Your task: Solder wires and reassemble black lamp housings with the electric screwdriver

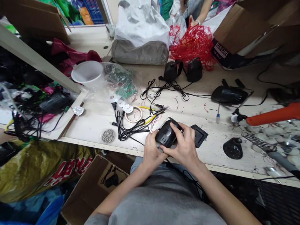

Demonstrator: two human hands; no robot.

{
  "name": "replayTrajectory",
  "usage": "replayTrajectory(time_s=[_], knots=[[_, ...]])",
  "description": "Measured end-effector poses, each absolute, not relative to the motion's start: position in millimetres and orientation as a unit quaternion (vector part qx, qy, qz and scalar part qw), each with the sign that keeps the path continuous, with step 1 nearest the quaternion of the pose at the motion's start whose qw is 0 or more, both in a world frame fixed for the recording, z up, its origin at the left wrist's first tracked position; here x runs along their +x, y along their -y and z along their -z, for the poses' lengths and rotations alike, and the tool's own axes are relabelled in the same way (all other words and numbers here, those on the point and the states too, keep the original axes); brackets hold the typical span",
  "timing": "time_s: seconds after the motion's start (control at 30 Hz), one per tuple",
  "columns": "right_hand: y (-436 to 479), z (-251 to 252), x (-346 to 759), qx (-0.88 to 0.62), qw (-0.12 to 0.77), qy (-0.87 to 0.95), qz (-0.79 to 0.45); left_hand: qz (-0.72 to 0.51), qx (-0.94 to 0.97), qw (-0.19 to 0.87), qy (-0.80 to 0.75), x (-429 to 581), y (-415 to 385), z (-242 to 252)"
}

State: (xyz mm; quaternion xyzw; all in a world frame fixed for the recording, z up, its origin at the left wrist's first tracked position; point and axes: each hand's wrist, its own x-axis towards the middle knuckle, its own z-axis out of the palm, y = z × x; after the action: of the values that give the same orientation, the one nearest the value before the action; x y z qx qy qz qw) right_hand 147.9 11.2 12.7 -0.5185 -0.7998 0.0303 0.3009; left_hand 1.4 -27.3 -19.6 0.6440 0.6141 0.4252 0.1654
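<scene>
Black plastic casing [167, 136] gripped in both hands at the near edge of the pale worktop [201, 157], right in front of the person's body. Long axis slants across the view, lower end toward the left hand [152, 150], upper end toward the right hand [184, 145]. Right hand lies higher and nearer the top of the shell; its fingers [177, 128] sit close together, curled over the far side and pressing down. Left fingers [152, 135] are closed up the casing's left flank, clasping it from below. Shell looks smooth and faintly glossy, with rounded corners.

Flat square black plate [199, 135] lies just right of the casing, not touching it. To the left: coiled black cable [124, 131], yellow wires [150, 120], a tan tape roll [133, 114], and a round dish of steel balls [108, 136].
</scene>
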Motion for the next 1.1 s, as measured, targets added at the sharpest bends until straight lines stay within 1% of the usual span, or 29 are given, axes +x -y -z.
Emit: replayTrajectory(time_s=[0.2, 0.37, 0.43, 0.57, 0.6, 0.67, 0.73, 0.77, 0.9, 0.97, 1.03, 1.1], knots=[[-16, -15, 152, -0.52, 0.299, 0.797, -0.069, -0.417, 0.643, 0.161, -0.622, 1, 25, 16], [-13, -18, 149, -0.506, 0.301, 0.807, -0.041, -0.425, 0.639, 0.157, -0.621, 2, 22, 17], [-13, -26, 152, -0.505, 0.296, 0.808, -0.066, -0.422, 0.631, 0.17, -0.628, 3, 22, 16], [-35, -51, 179, -0.529, 0.3, 0.778, -0.159, -0.406, 0.613, 0.197, -0.648, 5, 21, 13], [-46, -56, 188, -0.548, 0.313, 0.76, -0.155, -0.403, 0.611, 0.198, -0.652, 5, 21, 13], [-74, -59, 204, -0.585, 0.323, 0.738, -0.093, -0.401, 0.611, 0.193, -0.654, 6, 21, 12], [-103, -51, 216, -0.618, 0.304, 0.725, -0.033, -0.401, 0.613, 0.189, -0.654, 6, 21, 11], [-115, -44, 219, -0.626, 0.288, 0.724, -0.024, -0.4, 0.613, 0.189, -0.654, 6, 21, 12], [-147, -10, 220, -0.638, 0.253, 0.726, -0.045, -0.395, 0.617, 0.193, -0.652, 5, 21, 12], [-150, -2, 219, -0.641, 0.232, 0.728, -0.072, -0.395, 0.618, 0.189, -0.654, 6, 20, 13], [-146, -2, 219, -0.64, 0.207, 0.734, -0.094, -0.395, 0.618, 0.182, -0.655, 6, 20, 12], [-133, -13, 219, -0.625, 0.213, 0.746, -0.089, -0.394, 0.621, 0.18, -0.653, 8, 19, 11]])
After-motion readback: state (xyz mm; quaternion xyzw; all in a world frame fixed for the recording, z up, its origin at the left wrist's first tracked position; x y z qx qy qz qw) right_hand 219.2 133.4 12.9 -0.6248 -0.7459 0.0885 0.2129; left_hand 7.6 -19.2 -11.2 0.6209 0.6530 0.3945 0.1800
